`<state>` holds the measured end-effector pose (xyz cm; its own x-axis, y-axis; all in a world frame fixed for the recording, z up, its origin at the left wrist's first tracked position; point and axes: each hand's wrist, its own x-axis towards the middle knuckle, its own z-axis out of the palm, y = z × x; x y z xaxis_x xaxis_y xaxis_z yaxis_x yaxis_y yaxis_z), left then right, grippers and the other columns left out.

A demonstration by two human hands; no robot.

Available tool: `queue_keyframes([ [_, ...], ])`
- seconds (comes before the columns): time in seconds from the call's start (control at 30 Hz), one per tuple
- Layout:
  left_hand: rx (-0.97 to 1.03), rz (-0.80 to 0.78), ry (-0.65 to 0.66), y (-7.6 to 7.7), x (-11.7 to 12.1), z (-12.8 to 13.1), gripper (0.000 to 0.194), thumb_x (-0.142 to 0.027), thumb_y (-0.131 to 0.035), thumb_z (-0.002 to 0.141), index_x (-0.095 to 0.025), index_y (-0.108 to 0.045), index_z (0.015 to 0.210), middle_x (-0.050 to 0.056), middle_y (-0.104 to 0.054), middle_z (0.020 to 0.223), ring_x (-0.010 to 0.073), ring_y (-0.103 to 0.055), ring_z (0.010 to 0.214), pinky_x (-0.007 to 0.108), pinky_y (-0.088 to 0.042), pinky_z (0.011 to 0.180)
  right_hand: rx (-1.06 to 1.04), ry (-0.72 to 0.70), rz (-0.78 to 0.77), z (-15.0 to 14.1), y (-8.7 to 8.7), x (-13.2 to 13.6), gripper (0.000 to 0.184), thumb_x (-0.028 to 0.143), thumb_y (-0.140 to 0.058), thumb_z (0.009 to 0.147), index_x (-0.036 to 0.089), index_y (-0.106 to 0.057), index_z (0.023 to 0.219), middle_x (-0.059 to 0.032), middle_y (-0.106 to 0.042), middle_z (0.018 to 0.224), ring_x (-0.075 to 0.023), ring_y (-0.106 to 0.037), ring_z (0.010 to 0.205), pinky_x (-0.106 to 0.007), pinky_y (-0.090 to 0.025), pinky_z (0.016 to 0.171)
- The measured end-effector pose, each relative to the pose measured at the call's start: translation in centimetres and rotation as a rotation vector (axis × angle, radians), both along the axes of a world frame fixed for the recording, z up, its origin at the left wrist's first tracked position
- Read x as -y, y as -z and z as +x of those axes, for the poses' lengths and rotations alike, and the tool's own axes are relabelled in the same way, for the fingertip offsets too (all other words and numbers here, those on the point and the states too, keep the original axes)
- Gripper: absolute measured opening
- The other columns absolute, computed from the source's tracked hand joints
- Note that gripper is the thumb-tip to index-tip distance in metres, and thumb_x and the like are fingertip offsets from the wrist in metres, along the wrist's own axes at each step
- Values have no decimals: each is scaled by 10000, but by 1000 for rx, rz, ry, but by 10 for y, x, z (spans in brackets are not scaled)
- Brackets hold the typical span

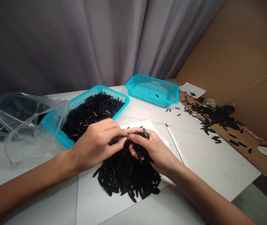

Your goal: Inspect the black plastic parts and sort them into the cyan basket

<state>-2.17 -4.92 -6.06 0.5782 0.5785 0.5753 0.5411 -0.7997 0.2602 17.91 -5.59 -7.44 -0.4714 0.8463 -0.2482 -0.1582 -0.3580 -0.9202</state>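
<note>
My left hand (98,142) pinches one end of a small black strip-shaped piece (127,136), its fingertips meeting those of my right hand. In my right hand (155,148) lies a bunch of the same slim black pieces (139,150), with the thumb and forefinger closed on the piece between the hands. One piece stands up above the right fingers. Directly beneath both hands a heap of black pieces (128,178) spreads over a white sheet (93,200). The hands partly cover the heap's far side.
A blue basket (126,99) full of black pieces stands behind my left hand, beside a clear zip bag (35,125). Farther back is another blue basket (174,97) with a black piece inside. A white pencil (175,143) and scattered black pieces (206,115) lie right, along cardboard (241,78).
</note>
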Motion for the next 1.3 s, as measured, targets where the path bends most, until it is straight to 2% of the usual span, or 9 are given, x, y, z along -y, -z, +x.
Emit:
queue_keyframes([
  [0.13, 80, 43, -19, -3, 1, 1, 38, -118, -725, 870, -137, -694, 881, 35, -725, 793, 150, -631, 732, 286, -510, 698, -11, 43, 14, 2, -4, -1, 190, 313, -694, 913, 178, -706, 1046, 34, -593, 632, -80, -522, 551, -161, -375, 458],
  [0.33, 95, 58, -4, -3, 4, 0, 58, -104, -729, 870, -132, -697, 910, 46, -729, 824, 154, -639, 776, 284, -522, 721, 6, 16, 36, 4, -2, -2, 221, 380, -721, 899, 193, -643, 986, 7, -670, 794, -80, -536, 578, -176, -380, 468],
  [0.5, 127, 44, -8, -2, 3, 1, 78, -108, -727, 882, -142, -698, 946, 31, -737, 834, 139, -642, 776, 270, -518, 728, -21, 35, 53, 3, 1, -1, 181, 341, -717, 905, 193, -637, 972, -4, -687, 847, -86, -536, 614, -200, -399, 519],
  [0.73, 212, -101, -62, -2, 3, 2, 128, -181, -782, 855, -175, -721, 967, -14, -753, 813, 94, -646, 683, 219, -511, 662, -25, 79, 31, 3, -2, 0, 178, 345, -727, 892, 186, -675, 954, 5, -655, 792, -86, -521, 587, -194, -371, 489],
  [0.97, 262, -118, -77, 1, 3, 2, 109, -177, -783, 852, -183, -740, 952, -10, -765, 808, 101, -662, 681, 224, -526, 648, -57, 119, 41, 1, 0, 0, 172, 342, -759, 871, 184, -716, 920, 12, -621, 766, -90, -521, 610, -209, -384, 526],
  [1.17, 328, -233, -117, 0, 6, 3, 90, -188, -808, 824, -187, -753, 894, -26, -768, 788, 90, -676, 668, 200, -535, 637, -34, 115, 60, 1, -1, 0, 184, 360, -745, 883, 179, -716, 894, 13, -608, 754, -86, -507, 602, -206, -381, 517],
  [1.3, 305, -166, -54, 1, 6, 3, 109, -200, -805, 835, -171, -748, 923, -6, -777, 815, 103, -679, 678, 223, -538, 656, -47, 115, 30, -1, -3, 1, 245, 380, -729, 891, 168, -664, 787, 27, -558, 647, -81, -470, 557, -201, -340, 487],
])
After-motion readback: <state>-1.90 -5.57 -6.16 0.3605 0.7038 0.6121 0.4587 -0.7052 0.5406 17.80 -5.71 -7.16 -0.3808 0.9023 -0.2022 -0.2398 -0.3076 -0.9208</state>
